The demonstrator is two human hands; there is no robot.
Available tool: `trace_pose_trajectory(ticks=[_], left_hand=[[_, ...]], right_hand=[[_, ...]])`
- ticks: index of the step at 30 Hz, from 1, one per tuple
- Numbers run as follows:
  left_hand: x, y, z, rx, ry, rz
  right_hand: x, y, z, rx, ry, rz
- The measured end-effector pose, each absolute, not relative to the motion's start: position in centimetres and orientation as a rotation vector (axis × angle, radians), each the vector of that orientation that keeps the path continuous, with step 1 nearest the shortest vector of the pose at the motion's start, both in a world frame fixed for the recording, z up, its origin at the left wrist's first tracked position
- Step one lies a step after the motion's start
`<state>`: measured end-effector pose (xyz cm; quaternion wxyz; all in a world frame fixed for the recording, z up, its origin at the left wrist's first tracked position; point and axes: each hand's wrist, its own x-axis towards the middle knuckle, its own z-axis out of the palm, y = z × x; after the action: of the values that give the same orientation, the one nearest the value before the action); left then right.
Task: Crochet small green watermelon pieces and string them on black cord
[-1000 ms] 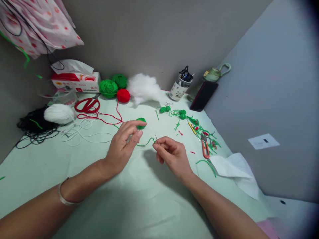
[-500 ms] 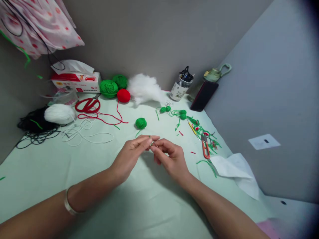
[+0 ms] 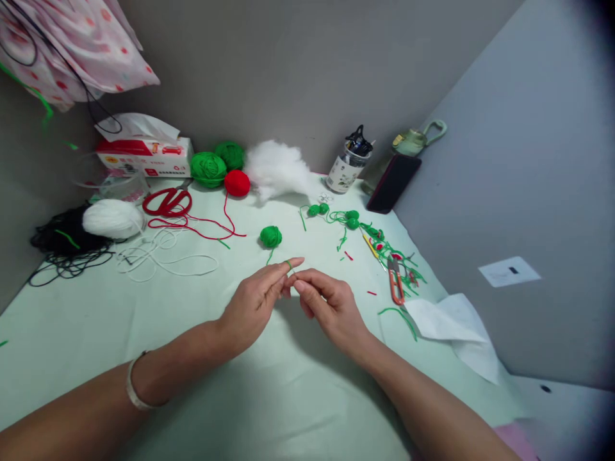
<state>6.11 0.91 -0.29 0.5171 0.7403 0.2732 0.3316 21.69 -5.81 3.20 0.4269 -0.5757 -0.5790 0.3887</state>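
My left hand (image 3: pixel 252 301) is held above the table with its index finger stretched out and a loop of green yarn (image 3: pixel 289 264) around that finger. Its thumb and other fingers are closed below, partly hidden by the right hand. My right hand (image 3: pixel 329 304) pinches a thin strand of the yarn between thumb and index finger, close to the left fingertips. A small green yarn ball (image 3: pixel 271 237) rests just beyond the hands, its strand running toward the left hand. Whatever lies between the fingers is tiny and hard to make out.
At the back stand a tissue box (image 3: pixel 144 157), larger green balls (image 3: pixel 208 169), a red ball (image 3: pixel 237 183), white stuffing (image 3: pixel 276 169), a pen jar (image 3: pixel 346 168) and a phone (image 3: pixel 394 184). Red scissors (image 3: pixel 168 202) lie left; a yellow-handled hook (image 3: pixel 371 248), snips (image 3: pixel 395 282) and yarn scraps lie right.
The left index finger has straightened, and the yarn loop around it shows more clearly. My right fingertips have shifted slightly, with a thin strand now visible above them.
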Motion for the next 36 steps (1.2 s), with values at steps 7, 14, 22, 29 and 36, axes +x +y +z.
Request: trace_pose_trajectory(ticks=[7, 14, 22, 29, 36], left_hand=[[6.0, 1.1, -0.9, 1.966, 0.542, 0.894], [6.0, 0.9, -0.7, 2.015, 0.532, 0.906], [5.9, 0.9, -0.9, 2.027, 0.511, 0.917], [5.9, 0.8, -0.6, 2.101, 0.541, 0.887], [6.0, 0.8, -0.4, 2.166, 0.549, 0.87]], right_hand=[[21.8, -5.7, 3.7, -1.427, -1.376, 1.084], [22.1, -5.5, 3.6, -1.334, -1.288, 1.23], [22.2, -5.2, 3.5, -1.311, -1.266, 1.271], [22.6, -5.2, 2.9, -1.336, -1.288, 1.254], [23.0, -4.9, 2.7, -1.347, -1.303, 1.265]])
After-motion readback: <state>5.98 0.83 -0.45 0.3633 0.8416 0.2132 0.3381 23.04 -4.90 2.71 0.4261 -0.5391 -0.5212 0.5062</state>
